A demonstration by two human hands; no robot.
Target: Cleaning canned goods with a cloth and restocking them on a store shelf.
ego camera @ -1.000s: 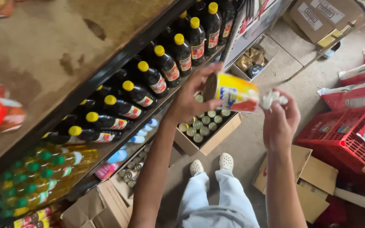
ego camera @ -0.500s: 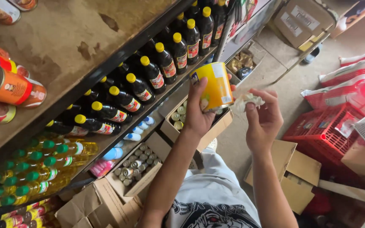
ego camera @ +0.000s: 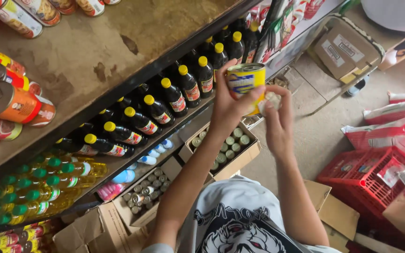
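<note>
Head view, looking down past a shelf unit to the floor.

Counts:
- One yellow can in hand, lid up, blue patch on its label.
- One small whitish wad, cloth or paper, cannot tell which.
- Dark bottles with yellow caps in rows on the middle shelf: about fourteen caps visible, with the far end in shadow, so the count is not exact.
- Oil bottles with green caps at the left end of the same shelf: about ten caps visible.
- Cans lying on their sides on the top shelf: roughly five at its left edge and four along its far edge, some cut off by the frame.
- Two open cardboard boxes of small jars on the floor below the shelves.
- One red plastic crate on the floor at right.

Hands:
- Left hand: closed around the yellow can, thumb across the front of the label, fingers behind it. The can is held upright in the air, in front of the edge of the middle shelf, above the nearer box of jars.
- Right hand: fingers pinched narrow on the whitish wad, which is pressed against the right side of the can.
</note>
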